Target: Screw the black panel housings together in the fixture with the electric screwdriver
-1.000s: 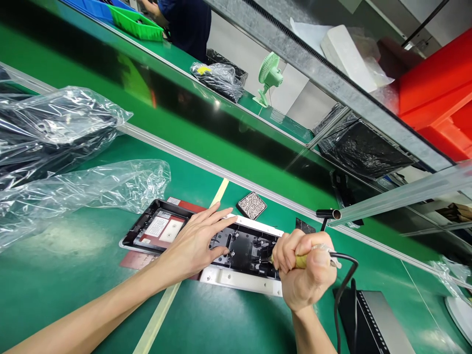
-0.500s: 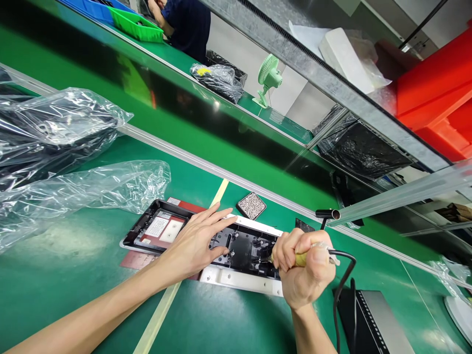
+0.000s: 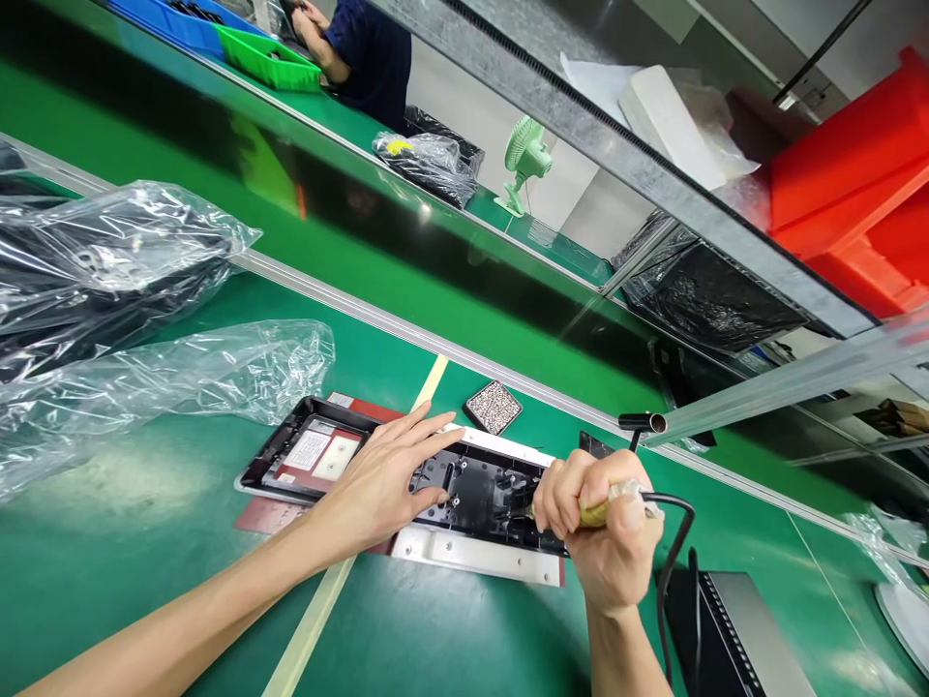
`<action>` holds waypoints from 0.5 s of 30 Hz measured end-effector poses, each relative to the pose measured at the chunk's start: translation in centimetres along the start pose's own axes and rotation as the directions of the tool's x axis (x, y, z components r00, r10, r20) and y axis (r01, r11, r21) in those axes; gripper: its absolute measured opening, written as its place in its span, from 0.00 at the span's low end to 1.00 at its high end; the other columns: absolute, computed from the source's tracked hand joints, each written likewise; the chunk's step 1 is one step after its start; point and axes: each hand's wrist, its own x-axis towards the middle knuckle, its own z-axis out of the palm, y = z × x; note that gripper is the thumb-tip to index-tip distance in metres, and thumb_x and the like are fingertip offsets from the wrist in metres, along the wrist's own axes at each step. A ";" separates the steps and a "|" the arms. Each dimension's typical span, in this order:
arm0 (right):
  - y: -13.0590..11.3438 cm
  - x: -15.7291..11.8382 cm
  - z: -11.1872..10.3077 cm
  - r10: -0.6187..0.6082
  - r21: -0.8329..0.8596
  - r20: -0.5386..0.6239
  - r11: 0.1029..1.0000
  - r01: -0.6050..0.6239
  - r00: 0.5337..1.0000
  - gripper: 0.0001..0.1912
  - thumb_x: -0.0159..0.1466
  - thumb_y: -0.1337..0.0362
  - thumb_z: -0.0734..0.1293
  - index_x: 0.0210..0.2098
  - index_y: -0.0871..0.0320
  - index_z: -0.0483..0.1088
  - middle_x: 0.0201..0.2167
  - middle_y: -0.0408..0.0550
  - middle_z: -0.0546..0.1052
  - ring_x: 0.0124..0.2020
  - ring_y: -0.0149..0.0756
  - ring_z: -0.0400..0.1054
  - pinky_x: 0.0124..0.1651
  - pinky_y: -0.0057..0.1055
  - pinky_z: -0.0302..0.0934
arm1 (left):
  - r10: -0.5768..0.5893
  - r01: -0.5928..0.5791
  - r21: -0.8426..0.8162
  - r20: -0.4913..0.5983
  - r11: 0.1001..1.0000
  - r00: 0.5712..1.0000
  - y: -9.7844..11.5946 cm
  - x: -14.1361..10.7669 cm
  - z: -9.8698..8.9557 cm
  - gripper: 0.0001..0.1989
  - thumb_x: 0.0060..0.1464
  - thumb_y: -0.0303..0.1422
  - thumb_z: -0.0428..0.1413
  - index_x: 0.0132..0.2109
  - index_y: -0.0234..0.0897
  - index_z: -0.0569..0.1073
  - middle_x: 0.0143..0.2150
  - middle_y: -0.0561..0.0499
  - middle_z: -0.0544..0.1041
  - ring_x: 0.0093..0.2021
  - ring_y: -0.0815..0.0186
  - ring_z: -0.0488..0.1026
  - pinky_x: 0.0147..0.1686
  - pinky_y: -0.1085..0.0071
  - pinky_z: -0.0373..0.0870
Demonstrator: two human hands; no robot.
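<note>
At the far left of the green counter point(image 3: 145, 542), well away from the long black panel point(image 3: 406, 479), 2 crumpled clear plastic bags point(image 3: 131, 290) are piled, the upper 1 wrapped over something dark. The panel, framed in a pale metal edge, is laid flat near the middle of the counter across a pale tape line point(image 3: 319, 610), with a reddish sheet point(image 3: 265, 513) showing beneath its left end and white labels seen in its left section. The left hand point(image 3: 384, 479) is laid open and flat on the panel's middle, fingers spread and pointing right, pressing it down. Just beyond the panel's far edge a small speckled square pad point(image 3: 494, 407) is set. At the panel's right end the right hand point(image 3: 602, 528) is closed in a fist around a yellow-handled corded tool point(image 3: 599, 511), its tip lowered into the black recess; the tip itself is hidden by the fingers. For clean work, the panel is best kept pinned so it cannot slide, the tool held steady and upright, and the black cord point(image 3: 672, 561) kept clear of the panel. Right of the panel a dark slotted box point(image 3: 733, 634) is seen.
</note>
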 end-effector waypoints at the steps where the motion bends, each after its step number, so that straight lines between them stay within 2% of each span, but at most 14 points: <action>1: -0.2 0.1 -0.2 0.014 0.015 0.034 1.000 -0.015 0.999 0.11 0.71 0.58 0.60 0.34 0.54 0.68 0.21 0.38 0.63 0.20 0.29 0.56 0.22 0.29 0.60 | 0.001 -0.001 0.001 -0.001 1.000 1.000 -0.1 0.0 0.1 0.35 0.56 0.35 0.63 0.69 0.55 0.63 0.75 0.58 0.59 0.76 0.48 0.50 0.71 0.46 0.56; 5: -0.6 0.3 -0.8 0.033 0.057 0.092 0.998 -0.038 0.995 0.10 0.70 0.59 0.61 0.35 0.54 0.69 0.24 0.40 0.65 0.22 0.31 0.61 0.25 0.34 0.65 | 0.002 -0.002 0.007 0.007 1.000 1.000 -0.3 0.0 0.2 0.35 0.57 0.36 0.62 0.69 0.56 0.62 0.75 0.58 0.58 0.76 0.49 0.49 0.71 0.46 0.55; 9: -1.2 0.7 -1.3 -0.012 -0.017 0.090 1.000 0.013 0.996 0.10 0.71 0.62 0.60 0.37 0.56 0.72 0.26 0.42 0.68 0.26 0.33 0.67 0.28 0.37 0.68 | 0.004 -0.004 0.013 0.006 1.000 1.000 -0.4 0.1 0.3 0.35 0.57 0.36 0.62 0.69 0.55 0.62 0.75 0.58 0.57 0.77 0.49 0.49 0.71 0.46 0.54; 15: -1.5 0.9 -1.0 -0.042 -0.056 0.012 0.998 0.042 0.999 0.10 0.73 0.64 0.60 0.37 0.55 0.70 0.26 0.40 0.65 0.23 0.30 0.63 0.26 0.33 0.65 | 0.000 -0.001 0.033 0.014 0.999 1.000 -0.3 0.0 0.3 0.35 0.58 0.38 0.62 0.70 0.56 0.61 0.76 0.59 0.56 0.77 0.49 0.49 0.71 0.45 0.54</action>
